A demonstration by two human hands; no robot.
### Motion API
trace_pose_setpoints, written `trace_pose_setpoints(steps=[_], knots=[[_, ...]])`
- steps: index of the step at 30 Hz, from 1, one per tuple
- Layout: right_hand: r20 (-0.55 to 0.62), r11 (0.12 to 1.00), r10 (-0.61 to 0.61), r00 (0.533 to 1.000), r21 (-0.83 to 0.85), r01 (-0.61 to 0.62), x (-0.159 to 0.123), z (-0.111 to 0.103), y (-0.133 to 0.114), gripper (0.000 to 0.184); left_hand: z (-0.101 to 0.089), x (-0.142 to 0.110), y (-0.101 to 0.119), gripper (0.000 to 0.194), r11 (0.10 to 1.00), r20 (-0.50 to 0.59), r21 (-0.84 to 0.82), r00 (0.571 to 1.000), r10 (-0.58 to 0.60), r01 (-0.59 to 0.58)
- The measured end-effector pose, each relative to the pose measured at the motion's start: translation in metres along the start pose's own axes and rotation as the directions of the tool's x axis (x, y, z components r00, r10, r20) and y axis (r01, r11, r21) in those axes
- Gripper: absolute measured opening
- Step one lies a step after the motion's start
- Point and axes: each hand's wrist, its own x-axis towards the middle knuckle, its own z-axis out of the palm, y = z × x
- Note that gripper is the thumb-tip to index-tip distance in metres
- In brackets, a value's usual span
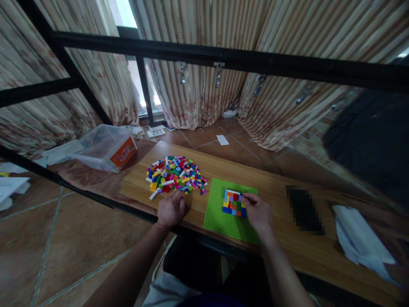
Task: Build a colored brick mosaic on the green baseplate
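Observation:
On the wooden bench top, a green baseplate [214,213] carries a flat patchwork of toy bricks [234,205] in blue, red, orange, yellow and white. My right hand [260,213] is at the patchwork's right edge, thumb and fingers pinched together. Whatever lies between those fingertips is too small to make out. To the left, a heap of loose toy bricks [179,172] in many colours is spread on the wood. My left hand [171,209] rests at the heap's near edge with its fingers curled in; what they hold, if anything, is hidden.
A clear plastic box [102,147] with an orange label stands left of the heap. Farther right on the bench are a pixelated dark object [305,209] and a white bag-like item [361,238]. A black metal frame [204,53] crosses in front of striped curtains [198,98].

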Motion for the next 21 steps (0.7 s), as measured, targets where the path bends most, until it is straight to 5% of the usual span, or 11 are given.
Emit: trace_pose_setpoints(steps=[13, 21], knots=[[-0.067, 0.999, -0.029, 0.997, -0.027, 0.027, -0.003, 0.006, 0.005, 0.040, -0.001, 0.000, 0.001, 0.017, 1.000, 0.006, -0.020, 1.000, -0.006, 0.007], [0.007, 1.000, -0.013, 1.000, -0.026, 0.013, 0.007, 0.003, 0.010, 0.035, -0.003, 0.001, 0.002, 0.017, 0.999, 0.048, 0.003, 0.998, -0.033, 0.033]])
